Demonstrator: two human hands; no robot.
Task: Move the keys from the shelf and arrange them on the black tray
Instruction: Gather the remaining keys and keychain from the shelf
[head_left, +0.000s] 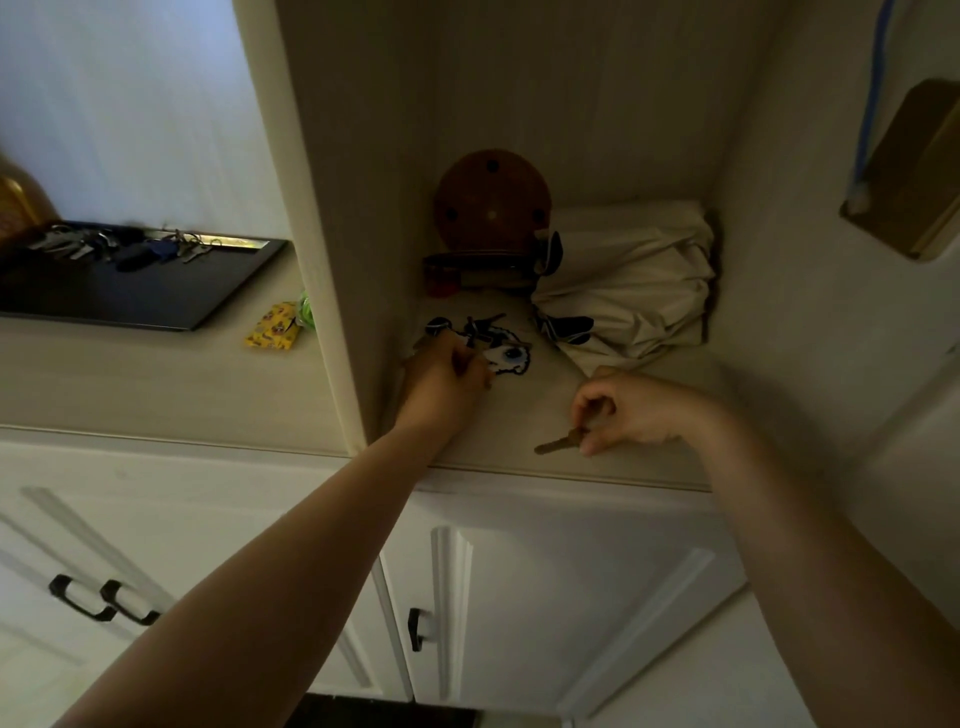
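Note:
A bunch of dark keys with a white cartoon keychain lies on the shelf inside the alcove. My left hand is closed on the left end of that bunch. My right hand pinches a single brass key near the shelf's front edge, its blade pointing left. The black tray sits on the counter at the left, with several keys lined along its far rim.
A round brown wooden object and a cream cloth bag fill the back of the shelf. A yellow packet lies on the counter between tray and alcove wall. White cabinet doors with black handles are below.

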